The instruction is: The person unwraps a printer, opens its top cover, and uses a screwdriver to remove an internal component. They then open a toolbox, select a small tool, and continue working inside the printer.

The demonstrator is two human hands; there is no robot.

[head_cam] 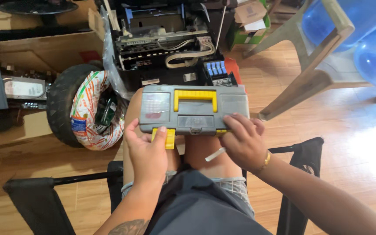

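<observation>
Hands: both on my grey toolbox, resting on my knees.
Hidden: right latch, under my fingers.
Left hand: thumb pressing the yellow latch.
Right hand: fingers curled over the box's front edge, white stick beneath.

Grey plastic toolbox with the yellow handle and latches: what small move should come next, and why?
Probably flip up the right yellow latch. The grey plastic toolbox lies on the person's knees with its lid down. The left hand has its thumb on the left yellow latch, which looks swung down, while the right hand covers the other.
</observation>
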